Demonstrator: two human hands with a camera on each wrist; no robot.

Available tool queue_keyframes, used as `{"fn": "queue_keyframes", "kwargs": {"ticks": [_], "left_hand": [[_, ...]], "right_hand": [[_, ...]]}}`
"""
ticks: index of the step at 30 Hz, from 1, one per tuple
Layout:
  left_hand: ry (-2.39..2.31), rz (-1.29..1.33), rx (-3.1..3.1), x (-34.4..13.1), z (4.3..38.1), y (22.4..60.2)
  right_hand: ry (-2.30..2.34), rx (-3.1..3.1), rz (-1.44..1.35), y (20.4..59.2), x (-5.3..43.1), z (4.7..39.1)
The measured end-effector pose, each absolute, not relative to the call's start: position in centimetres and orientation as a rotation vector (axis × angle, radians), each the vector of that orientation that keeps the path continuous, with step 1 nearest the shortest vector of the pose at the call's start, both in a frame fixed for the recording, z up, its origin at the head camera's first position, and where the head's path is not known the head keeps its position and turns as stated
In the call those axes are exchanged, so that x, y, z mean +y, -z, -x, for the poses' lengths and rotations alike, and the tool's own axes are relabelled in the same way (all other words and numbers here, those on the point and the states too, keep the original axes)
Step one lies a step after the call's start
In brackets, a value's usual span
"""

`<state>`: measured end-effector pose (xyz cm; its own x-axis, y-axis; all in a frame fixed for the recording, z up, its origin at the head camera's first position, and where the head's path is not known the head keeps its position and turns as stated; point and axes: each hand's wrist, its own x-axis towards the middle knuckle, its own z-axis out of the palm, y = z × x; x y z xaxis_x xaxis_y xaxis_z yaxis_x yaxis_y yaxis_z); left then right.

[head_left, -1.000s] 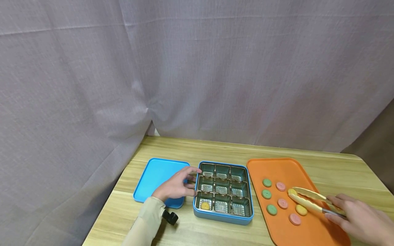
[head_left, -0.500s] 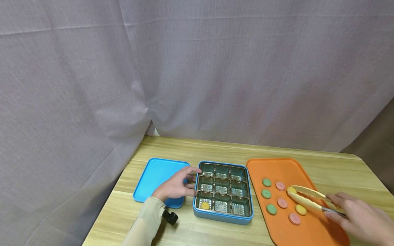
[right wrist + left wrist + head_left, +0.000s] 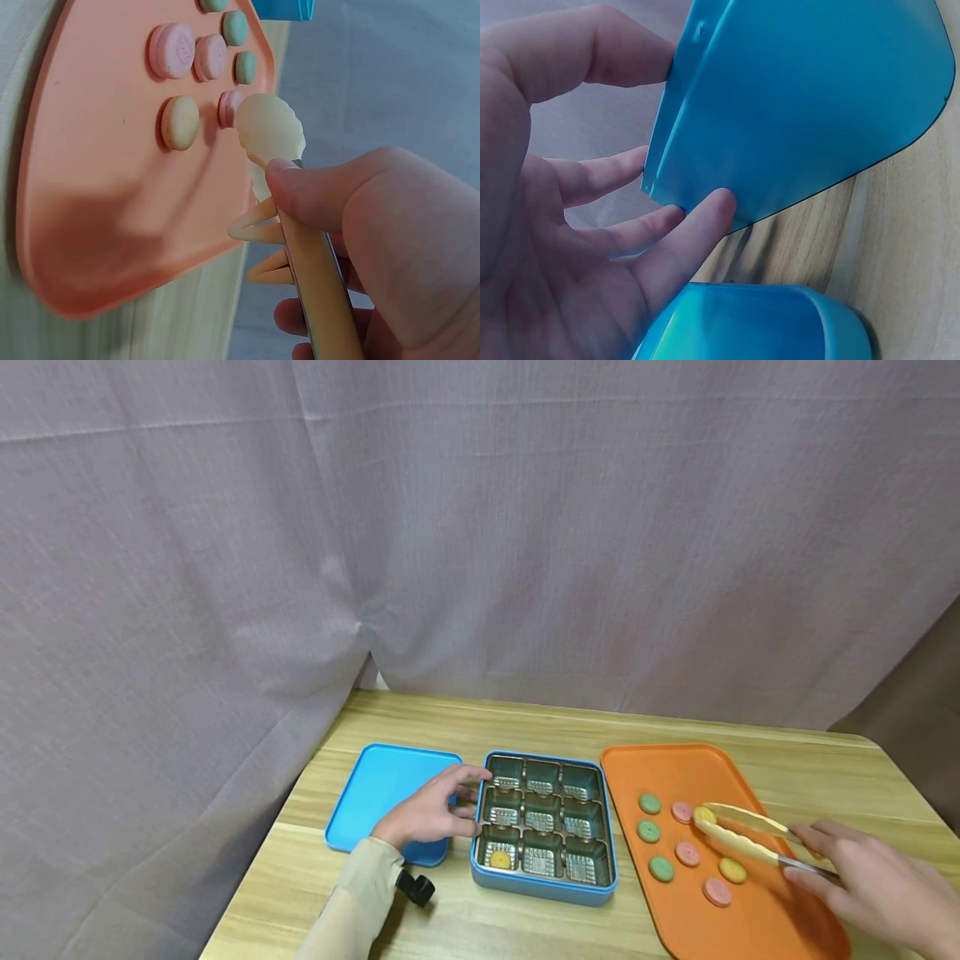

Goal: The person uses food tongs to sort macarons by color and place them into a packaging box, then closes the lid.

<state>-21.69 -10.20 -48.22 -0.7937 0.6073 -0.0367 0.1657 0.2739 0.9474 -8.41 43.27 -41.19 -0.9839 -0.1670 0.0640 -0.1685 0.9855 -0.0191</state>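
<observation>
Right fingers [image 3: 843, 833] grip tongs [image 3: 741, 842], left fingers [image 3: 471, 772] spread against box [image 3: 540, 887], wooden table [image 3: 465, 927] below, grey curtain [image 3: 480, 568] behind

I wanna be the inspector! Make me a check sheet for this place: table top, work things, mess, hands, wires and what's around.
Surface: light wooden table.
Job's things: blue box with nine compartments, one yellow macaron in the near-left one; blue lid left of it; orange tray on the right with three green macarons, three pink macarons and a loose yellow one; another yellow one between the tips of the tongs, lifted or not unclear.
Clutter: nothing seen.
Grippers: left hand touches the box's left side; right hand holds the tongs.
Cables: nothing seen.
Surroundings: grey curtain behind the table.
</observation>
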Motion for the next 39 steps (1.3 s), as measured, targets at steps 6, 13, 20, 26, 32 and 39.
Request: {"fn": "queue_keyframes", "kwargs": {"ticks": [6, 13, 20, 26, 32, 39], "left_hand": [[-1.539, -0.711, 2.159, -10.2, 21.7, 48.2], [-1.527, -0.700, 2.164, -10.1, 21.7, 48.4], [-1.523, -0.691, 2.158, -10.2, 21.7, 48.2], [-1.523, -0.694, 2.152, -10.2, 21.7, 48.1], [-1.535, -0.692, 2.156, -10.1, 21.7, 48.2], [-1.538, -0.693, 2.154, -10.2, 21.6, 48.1]], "right_hand": [[-0.013, -2.990, -0.331, 40.7, 42.4, 8.3], [0.001, -2.911, -0.364, 40.4, 40.9, 8.0], [-0.019, -2.940, -0.371, 39.3, 38.8, 8.3], [-0.045, -2.901, -0.431, 38.5, 36.8, 8.8], [-0.049, -2.876, -0.526, 37.9, 34.6, 9.8], [-0.059, -2.822, -0.652, 37.7, 31.9, 11.0]]}}
